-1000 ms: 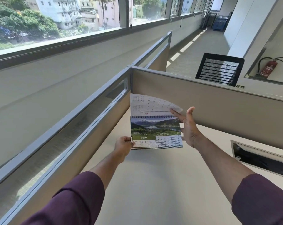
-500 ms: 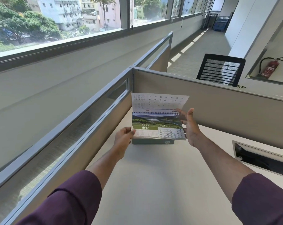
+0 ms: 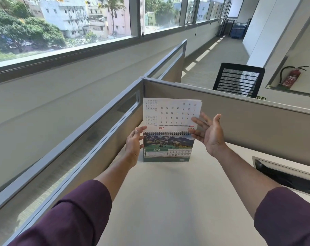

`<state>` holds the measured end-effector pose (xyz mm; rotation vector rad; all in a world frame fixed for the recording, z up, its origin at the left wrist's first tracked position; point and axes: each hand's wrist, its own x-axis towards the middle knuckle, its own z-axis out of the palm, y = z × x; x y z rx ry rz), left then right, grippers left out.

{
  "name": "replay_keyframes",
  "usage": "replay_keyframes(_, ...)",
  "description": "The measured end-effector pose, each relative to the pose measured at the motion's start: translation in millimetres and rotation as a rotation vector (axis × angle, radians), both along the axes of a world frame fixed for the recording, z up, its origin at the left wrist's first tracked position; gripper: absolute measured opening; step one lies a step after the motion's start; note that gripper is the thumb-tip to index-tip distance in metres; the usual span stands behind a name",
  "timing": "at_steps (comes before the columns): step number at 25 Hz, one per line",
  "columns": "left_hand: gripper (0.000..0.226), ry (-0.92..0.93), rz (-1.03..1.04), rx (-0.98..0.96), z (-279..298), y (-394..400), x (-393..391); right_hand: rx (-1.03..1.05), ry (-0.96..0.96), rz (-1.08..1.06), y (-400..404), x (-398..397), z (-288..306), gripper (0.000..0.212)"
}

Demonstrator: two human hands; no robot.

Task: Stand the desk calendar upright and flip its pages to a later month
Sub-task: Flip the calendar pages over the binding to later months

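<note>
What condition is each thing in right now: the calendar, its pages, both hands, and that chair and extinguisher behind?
Desk calendar: standing on the desk, showing June.
Flipped pages: raised above the spiral binding.
Left hand: open, fingertips at the calendar's left edge.
Right hand: open, fingers against the raised pages.
Black chair: unoccupied.
Fire extinguisher: in its wall recess.

plum long sleeves (image 3: pixel 65 215), pushed up, bare forearms

The desk calendar (image 3: pixel 167 148) front page reads "JUNE"; its raised page (image 3: pixel 170 112) shows "2026" upside down.
</note>
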<state>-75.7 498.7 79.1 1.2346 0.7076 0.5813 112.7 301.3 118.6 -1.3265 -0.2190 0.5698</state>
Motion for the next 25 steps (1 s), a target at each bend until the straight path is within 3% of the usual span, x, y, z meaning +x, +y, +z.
replay_keyframes(7, 0.038, 0.067, -0.038, 0.044, -13.4, 4.8, 6.9, -0.188, -0.151, 0.145, 5.1, 4.4, -7.8, 0.074)
replay_keyframes(10, 0.037, 0.116, -0.060, 0.141, -18.2, 7.7, 7.4, -0.356, -0.244, 0.197, 8.7, 5.5, -23.8, 0.058)
replay_keyframes(13, 0.035, 0.191, -0.071, 0.258, -26.5, 10.0, 9.0, -0.600, -0.487, 0.205, 8.0, 6.4, -43.2, 0.046)
replay_keyframes(18, 0.047, 0.345, -0.046, 0.477, -40.3, 9.9, 15.3, -0.840, -0.852, 0.224, 6.9, 4.2, -55.8, 0.049)
replay_keyframes(25, 0.066, 0.418, -0.116, 0.599, -50.3, 14.5, 11.4, -0.909, -0.939, 0.209, 9.4, 0.2, -65.2, 0.060)
